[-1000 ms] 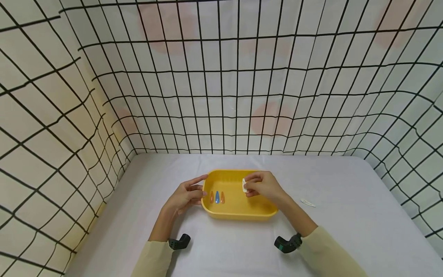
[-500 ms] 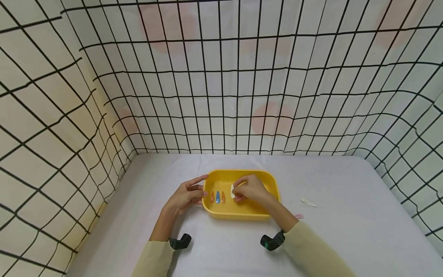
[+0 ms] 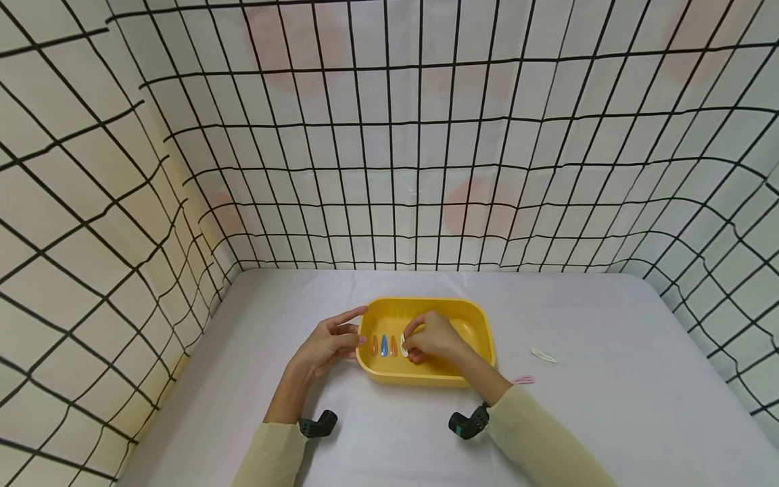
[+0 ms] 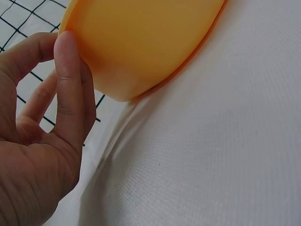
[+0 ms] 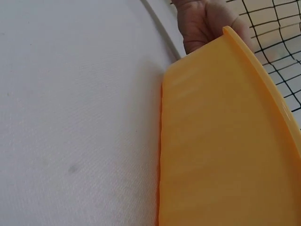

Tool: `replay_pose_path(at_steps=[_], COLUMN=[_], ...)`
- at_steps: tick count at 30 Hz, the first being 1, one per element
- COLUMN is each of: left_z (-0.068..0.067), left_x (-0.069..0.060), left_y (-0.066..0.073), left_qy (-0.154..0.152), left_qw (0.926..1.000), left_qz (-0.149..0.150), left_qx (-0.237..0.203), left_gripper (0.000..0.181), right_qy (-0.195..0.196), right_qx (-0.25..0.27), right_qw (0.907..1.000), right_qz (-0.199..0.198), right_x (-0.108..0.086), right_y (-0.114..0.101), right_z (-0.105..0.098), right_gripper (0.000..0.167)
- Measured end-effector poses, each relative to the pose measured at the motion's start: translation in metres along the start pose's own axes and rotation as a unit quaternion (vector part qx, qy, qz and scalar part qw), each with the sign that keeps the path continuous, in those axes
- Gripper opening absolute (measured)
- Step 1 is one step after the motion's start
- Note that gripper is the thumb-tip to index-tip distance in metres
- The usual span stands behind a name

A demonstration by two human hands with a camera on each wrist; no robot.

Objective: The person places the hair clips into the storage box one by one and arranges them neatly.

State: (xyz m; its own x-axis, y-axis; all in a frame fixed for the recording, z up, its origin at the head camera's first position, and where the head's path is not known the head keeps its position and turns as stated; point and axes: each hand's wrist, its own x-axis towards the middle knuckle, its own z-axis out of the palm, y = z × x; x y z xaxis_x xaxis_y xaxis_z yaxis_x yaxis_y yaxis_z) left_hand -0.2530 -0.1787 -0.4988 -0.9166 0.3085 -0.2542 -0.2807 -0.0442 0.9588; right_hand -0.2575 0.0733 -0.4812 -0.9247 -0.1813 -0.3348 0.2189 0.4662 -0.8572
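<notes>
My left hand point(image 3: 327, 346) grips the left end of a yellow tray point(image 3: 420, 380), with the thumb against its rim in the left wrist view. Inside, an orange hair clip point(image 3: 374, 345), a blue hair clip point(image 3: 384, 345) and a second orange hair clip point(image 3: 393, 346) lie upright in a row. My right hand point(image 3: 433, 336) reaches into the tray and pinches a white hair clip point(image 3: 404, 345) just right of that row. In the right wrist view the tray's outer wall point(image 5: 221, 141) hides the right hand's fingers; the left hand point(image 5: 207, 23) shows beyond it.
On the white tabletop point(image 3: 389, 433), a pink hair clip point(image 3: 523, 380) lies near the right forearm. Farther right is a loose white hair clip point(image 3: 544, 355). A black wire grid point(image 3: 416, 169) stands behind and along both sides of the table.
My right hand has carried the white hair clip left and down, to beside the orange one. The pink hair clip has come into view from behind the forearm. The left hand stays put.
</notes>
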Motion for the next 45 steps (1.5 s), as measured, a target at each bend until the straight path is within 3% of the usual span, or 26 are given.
replay_pose_path(at_steps=[16, 26, 34, 40, 45], left_z=[0.002, 0.003, 0.002, 0.002, 0.003], left_x=[-0.001, 0.0, 0.0, 0.001, 0.001], left_y=[0.0, 0.0, -0.001, -0.001, 0.0], left_qy=[0.006, 0.002, 0.008, 0.012, 0.013], left_qw=[1.0, 1.0, 1.0, 0.9998, 0.9999], left_qz=[0.001, 0.0, 0.0, -0.001, -0.001], left_qx=[0.003, 0.001, 0.005, 0.013, 0.011], left_gripper=[0.069, 0.07, 0.069, 0.069, 0.069], right_qy=[0.015, 0.009, -0.006, -0.021, -0.018], right_qx=[-0.039, -0.019, 0.014, 0.06, 0.056], right_qw=[0.9991, 0.9998, 0.9999, 0.9975, 0.9972], right_qz=[0.002, 0.0, 0.0, -0.03, -0.046], right_x=[-0.003, -0.006, -0.014, -0.023, -0.031], right_y=[0.0, 0.001, 0.001, 0.003, 0.005], right_z=[0.002, -0.005, -0.029, -0.054, -0.07], right_gripper=[0.014, 0.012, 0.018, 0.023, 0.026])
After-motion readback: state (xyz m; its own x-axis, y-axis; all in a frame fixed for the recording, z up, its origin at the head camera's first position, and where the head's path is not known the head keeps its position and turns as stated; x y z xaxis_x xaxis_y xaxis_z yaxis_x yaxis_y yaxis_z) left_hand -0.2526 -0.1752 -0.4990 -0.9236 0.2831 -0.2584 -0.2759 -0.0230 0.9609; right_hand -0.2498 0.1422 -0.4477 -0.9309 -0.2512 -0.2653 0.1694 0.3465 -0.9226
